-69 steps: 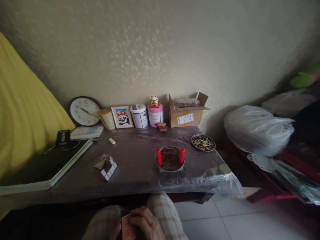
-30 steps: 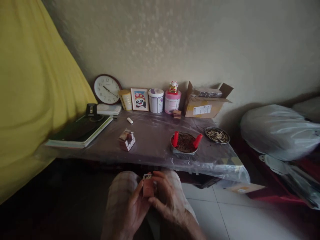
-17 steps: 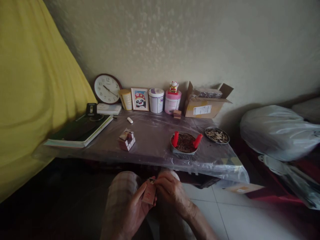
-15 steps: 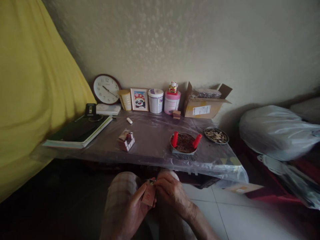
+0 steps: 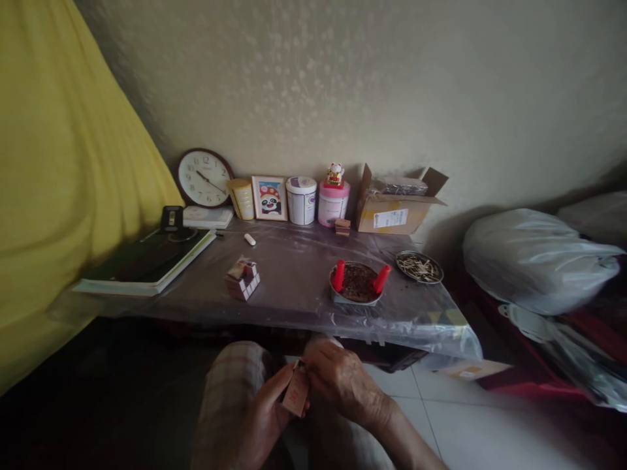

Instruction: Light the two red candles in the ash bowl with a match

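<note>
Low over my knees, my left hand [image 5: 274, 405] is closed around a small matchbox [image 5: 296, 391] with red print on its tan face. The box tilts, and its upper end looks open. My right hand [image 5: 343, 378] has its fingers pinched together right at that upper end; what lies between them is too small and hidden to make out. Beyond the hands, two red candles [image 5: 381, 279] stand in a round tin [image 5: 359, 301] filled with dark grains. A metal plate [image 5: 439, 279] of loose matchsticks [image 5: 420, 267] sits to its right.
A pack of matchboxes [image 5: 242, 281] stands on the plastic-covered table [image 5: 294, 281]. Along the wall are a clock [image 5: 205, 177], a picture frame [image 5: 270, 198], canisters [image 5: 301, 201] and an open carton [image 5: 392, 215]. A large book [image 5: 142, 264] lies at left.
The right hand has shifted slightly right, its fingers curling closer at the box's end. The matchbox has moved a little down and right in view. The whole view has shifted slightly.
</note>
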Available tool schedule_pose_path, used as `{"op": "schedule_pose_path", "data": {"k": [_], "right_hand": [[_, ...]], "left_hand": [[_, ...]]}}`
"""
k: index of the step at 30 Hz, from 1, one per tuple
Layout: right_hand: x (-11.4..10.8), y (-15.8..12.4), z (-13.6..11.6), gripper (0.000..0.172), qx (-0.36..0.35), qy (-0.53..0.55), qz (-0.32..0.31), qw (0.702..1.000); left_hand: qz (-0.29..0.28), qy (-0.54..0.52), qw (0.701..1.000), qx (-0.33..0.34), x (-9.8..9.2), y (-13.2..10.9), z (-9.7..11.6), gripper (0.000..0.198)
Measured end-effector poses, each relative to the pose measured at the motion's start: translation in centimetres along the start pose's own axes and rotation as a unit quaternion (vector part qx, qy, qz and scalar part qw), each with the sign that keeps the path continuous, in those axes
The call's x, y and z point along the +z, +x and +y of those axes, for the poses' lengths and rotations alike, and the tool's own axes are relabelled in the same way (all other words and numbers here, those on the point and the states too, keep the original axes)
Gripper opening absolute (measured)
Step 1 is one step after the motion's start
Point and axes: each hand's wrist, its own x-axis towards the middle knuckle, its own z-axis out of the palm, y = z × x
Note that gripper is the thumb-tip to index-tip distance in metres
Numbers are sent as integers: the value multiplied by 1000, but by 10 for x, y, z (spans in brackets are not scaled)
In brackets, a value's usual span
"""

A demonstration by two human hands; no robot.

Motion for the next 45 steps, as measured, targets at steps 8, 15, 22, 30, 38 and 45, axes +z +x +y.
{"op": "schedule_pose_path", "data": {"k": [8,15,22,30,38,45], "right_hand": [[-11,-2,-6,9,9,-27,-15,999],[-26,-10,6,14,39,18,17,999],[-34,-19,18,15,120,172,105,972],[-22,-24,15,23,254,489,158,819],[-22,-29,18,19,294,644,207,675],[-25,-32,20,26,269,618,262,691]], "left_hand": [[28,-3,1000,6,7,2,1,32],[-9,-6,1000,17,7,9,-3,36],[-33,34,999,23,22,3,5,39],[-40,16,999,19,37,-1,12,36],[-84,-8,996,27,47,4,16,38],[-97,-32,995,9,49,14,19,39]]}}
